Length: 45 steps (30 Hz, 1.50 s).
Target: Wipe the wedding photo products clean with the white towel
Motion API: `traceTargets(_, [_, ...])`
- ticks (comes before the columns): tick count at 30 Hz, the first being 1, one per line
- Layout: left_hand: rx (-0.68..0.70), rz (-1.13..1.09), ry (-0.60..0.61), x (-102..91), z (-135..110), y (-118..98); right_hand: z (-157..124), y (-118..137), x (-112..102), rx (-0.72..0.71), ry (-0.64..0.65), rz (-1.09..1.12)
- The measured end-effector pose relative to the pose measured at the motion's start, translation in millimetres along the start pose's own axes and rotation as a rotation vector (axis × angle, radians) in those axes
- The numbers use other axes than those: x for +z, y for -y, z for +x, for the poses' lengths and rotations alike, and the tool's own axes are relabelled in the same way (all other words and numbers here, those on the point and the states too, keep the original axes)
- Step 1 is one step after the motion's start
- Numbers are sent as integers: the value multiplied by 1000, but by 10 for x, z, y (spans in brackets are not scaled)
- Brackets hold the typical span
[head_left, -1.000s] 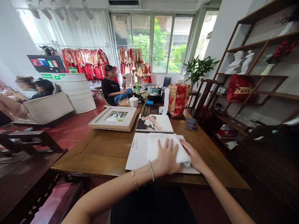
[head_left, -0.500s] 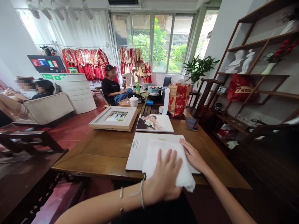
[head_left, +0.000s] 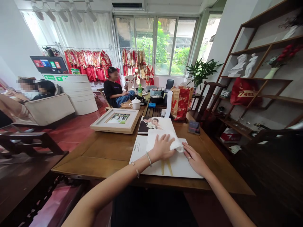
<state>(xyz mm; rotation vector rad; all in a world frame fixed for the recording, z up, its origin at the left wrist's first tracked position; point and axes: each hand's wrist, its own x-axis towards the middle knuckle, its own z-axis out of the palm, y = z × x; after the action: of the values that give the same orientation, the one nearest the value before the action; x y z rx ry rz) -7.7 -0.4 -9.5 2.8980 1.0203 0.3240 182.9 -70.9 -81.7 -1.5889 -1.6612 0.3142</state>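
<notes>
While left hand [head_left: 163,147] lies fingers-spread on white cloth [head_left: 152,138] at far edge of white board [head_left: 186,167] | right hand [head_left: 195,159], fingers extended, rests on board's right side, on worktop [head_left: 101,157] | step: wiping, apparently | next: likely needs board steady

Beyond the left hand [head_left: 163,148], daylight comes through tall windows [head_left: 163,47], a pale curtain [head_left: 101,31] hanging to their left. Red tiled floor [head_left: 63,126] lies well left of that hand. Brown wooden shelving [head_left: 265,15] stands along a white wall [head_left: 230,28] beyond and right of the right hand [head_left: 195,159]; a brown wooden counter [head_left: 99,154] spreads beneath both.
</notes>
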Motion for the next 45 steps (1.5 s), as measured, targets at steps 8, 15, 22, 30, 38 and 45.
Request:
traceTargets(8, [6,-17,17,-102,-302,16,15,42,-34,12,31,-24])
traceTargets(15, [90,-55,61,-107,-945,-230,139,-18,-21,23,39,-31])
traceTargets(22, [61,-25,45,-143,-700,-132,89,40,-74,33,38,-24])
traceTargets(30, [-39,18,32,-172,-127,193,-23,64,-110,27,40,-49])
traceTargets(38, [-30,9,59,-162,-617,83,43,14,-97,39,30,-24])
traceTargets(45, [76,-66,170,-248,-1071,-180,133,-24,-70,30,20,-7])
